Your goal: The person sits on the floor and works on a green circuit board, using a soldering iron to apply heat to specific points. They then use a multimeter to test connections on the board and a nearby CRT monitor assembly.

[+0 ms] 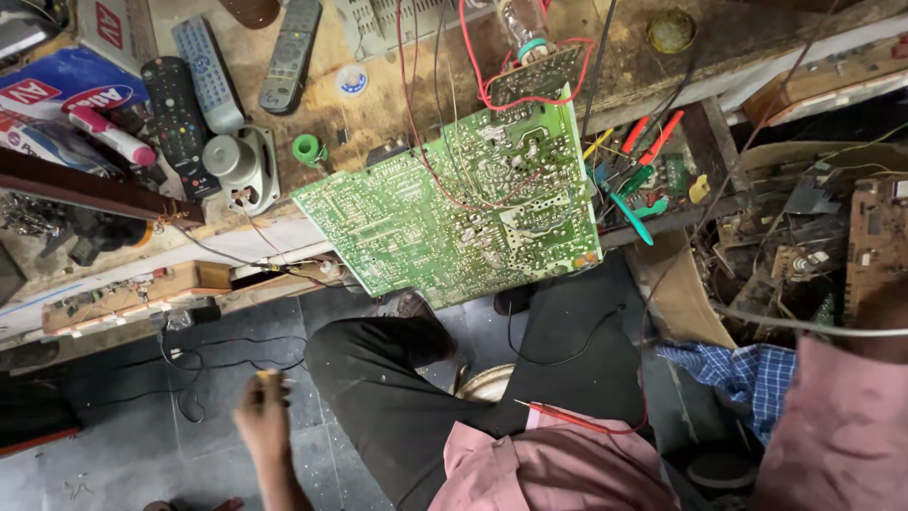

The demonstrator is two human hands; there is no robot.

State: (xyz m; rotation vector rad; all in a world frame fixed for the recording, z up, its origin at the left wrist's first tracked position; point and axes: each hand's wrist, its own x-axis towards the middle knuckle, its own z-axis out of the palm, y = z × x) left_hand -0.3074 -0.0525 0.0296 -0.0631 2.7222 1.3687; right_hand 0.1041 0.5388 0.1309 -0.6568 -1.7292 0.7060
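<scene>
Fingers [268, 386] of the left hand [262, 416], at seven o'clock, pinch a small yellow-tipped object [268, 376], blurred. Right hand is out of sight. Green circuit board [454, 203] at twelve o'clock overhangs the bench [378, 104]: light, stiff, fragile; grip by its edges.

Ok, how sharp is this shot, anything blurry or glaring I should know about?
In the head view, the green circuit board and the remote controls on the workbench are sharp under even light; the left hand low in the frame is smeared by motion blur, so what it pinches is unclear; the pink sleeve at the right edge is soft; no strong glare.
</scene>
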